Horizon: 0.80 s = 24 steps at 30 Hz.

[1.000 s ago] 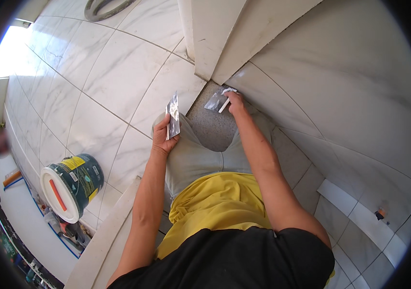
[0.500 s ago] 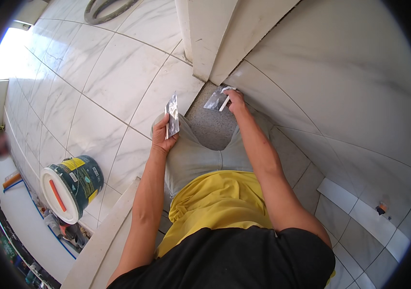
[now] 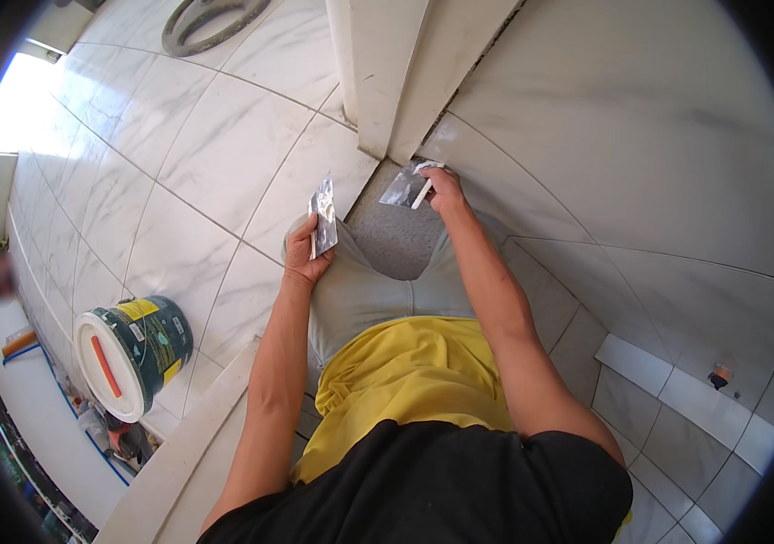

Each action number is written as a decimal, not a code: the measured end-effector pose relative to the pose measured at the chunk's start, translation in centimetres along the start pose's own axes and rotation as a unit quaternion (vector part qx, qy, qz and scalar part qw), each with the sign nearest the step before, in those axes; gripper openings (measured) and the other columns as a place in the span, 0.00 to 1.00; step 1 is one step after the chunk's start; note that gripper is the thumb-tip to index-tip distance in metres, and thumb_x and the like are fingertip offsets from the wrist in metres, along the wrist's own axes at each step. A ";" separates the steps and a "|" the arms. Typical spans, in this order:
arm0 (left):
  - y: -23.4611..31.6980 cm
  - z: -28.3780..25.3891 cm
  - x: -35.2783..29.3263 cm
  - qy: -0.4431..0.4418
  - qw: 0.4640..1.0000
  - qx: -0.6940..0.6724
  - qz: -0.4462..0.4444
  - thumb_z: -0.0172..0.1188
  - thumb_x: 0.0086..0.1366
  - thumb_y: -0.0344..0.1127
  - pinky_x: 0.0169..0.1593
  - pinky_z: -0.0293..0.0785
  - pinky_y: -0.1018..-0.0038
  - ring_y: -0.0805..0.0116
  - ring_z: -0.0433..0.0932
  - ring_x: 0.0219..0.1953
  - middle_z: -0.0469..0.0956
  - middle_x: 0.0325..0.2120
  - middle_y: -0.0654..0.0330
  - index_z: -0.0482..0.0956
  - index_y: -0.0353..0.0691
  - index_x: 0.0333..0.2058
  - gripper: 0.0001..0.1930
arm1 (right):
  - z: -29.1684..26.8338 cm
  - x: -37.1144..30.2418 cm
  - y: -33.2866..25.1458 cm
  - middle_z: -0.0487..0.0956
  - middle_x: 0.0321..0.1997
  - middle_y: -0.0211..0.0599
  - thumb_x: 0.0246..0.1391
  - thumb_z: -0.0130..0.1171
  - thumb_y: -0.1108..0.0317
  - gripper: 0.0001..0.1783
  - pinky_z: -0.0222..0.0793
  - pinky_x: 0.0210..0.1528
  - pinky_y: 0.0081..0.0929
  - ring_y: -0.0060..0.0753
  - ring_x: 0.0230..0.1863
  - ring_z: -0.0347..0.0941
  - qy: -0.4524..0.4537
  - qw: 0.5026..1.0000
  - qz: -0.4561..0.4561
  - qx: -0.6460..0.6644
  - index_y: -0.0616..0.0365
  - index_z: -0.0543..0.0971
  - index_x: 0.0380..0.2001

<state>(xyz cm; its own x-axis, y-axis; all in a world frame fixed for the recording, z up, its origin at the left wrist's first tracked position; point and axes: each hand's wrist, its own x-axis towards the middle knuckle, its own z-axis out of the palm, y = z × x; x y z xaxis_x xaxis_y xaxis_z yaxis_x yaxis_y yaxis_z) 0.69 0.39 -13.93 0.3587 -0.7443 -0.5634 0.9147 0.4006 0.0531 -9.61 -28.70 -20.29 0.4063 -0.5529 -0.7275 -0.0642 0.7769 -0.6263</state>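
My left hand (image 3: 304, 255) is closed around a flat metal putty knife (image 3: 323, 222), its shiny blade pointing up and away from me above my left knee. A second putty knife (image 3: 399, 187) is gripped in my right hand (image 3: 445, 188); white paste shows along its back edge by my fingers. That blade hovers over or rests on a speckled grey stone strip (image 3: 390, 238) between my knees, at the foot of the white door frame (image 3: 387, 82); I cannot tell whether it touches.
A green bucket (image 3: 162, 349) with a white lid and an orange strip on it stands at left. Marble-look floor tiles (image 3: 196, 218) spread out ahead. A tiled wall (image 3: 641, 136) rises close on my right. Grey hose (image 3: 183, 36) lies coiled far ahead.
The view has shifted slightly, so the door frame sits a little further left. Both hands keep their grips, and the right putty knife has hardly moved.
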 end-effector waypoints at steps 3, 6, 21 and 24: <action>0.0 0.1 -0.3 0.017 1.000 -0.005 0.004 0.50 0.65 0.35 0.28 0.82 0.73 0.65 0.78 0.28 0.79 0.31 0.56 0.73 0.35 0.38 0.09 | 0.6 -1.3 -0.7 0.76 0.32 0.39 0.40 0.59 0.80 0.14 0.76 0.36 0.42 0.39 0.33 0.75 -0.015 1.000 -0.006 0.009 0.61 0.75 0.35; 0.1 -0.3 -0.3 -0.015 1.000 0.011 -0.008 0.51 0.65 0.35 0.30 0.82 0.73 0.65 0.79 0.31 0.79 0.32 0.56 0.73 0.36 0.39 0.09 | 0.9 -2.2 -1.5 0.76 0.33 0.39 0.40 0.58 0.80 0.13 0.76 0.35 0.42 0.39 0.33 0.75 -0.018 1.000 -0.011 0.008 0.61 0.75 0.35; -2.1 0.3 -3.4 -0.020 0.988 0.145 0.038 0.52 0.64 0.36 0.45 0.77 0.70 0.66 0.79 0.39 0.79 0.38 0.59 0.74 0.38 0.44 0.12 | 0.4 -8.9 -6.0 0.76 0.33 0.39 0.42 0.60 0.78 0.12 0.74 0.36 0.38 0.37 0.35 0.75 -0.134 0.987 -0.044 0.081 0.61 0.76 0.34; -4.7 2.2 -6.5 -0.002 0.987 0.152 0.047 0.51 0.65 0.36 0.46 0.76 0.69 0.66 0.79 0.38 0.78 0.38 0.59 0.72 0.36 0.42 0.11 | -1.5 -16.0 -7.7 0.77 0.36 0.37 0.47 0.56 0.77 0.11 0.73 0.40 0.35 0.36 0.37 0.74 -0.186 0.977 -0.099 -0.021 0.61 0.77 0.37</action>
<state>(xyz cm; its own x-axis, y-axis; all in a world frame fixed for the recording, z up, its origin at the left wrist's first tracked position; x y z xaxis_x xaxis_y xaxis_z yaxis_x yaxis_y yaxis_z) -5.57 2.20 -8.69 0.4440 -0.7142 -0.5411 0.8911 0.2887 0.3502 -16.99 -26.34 -4.24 0.7173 -0.5370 -0.4440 0.0149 0.6489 -0.7608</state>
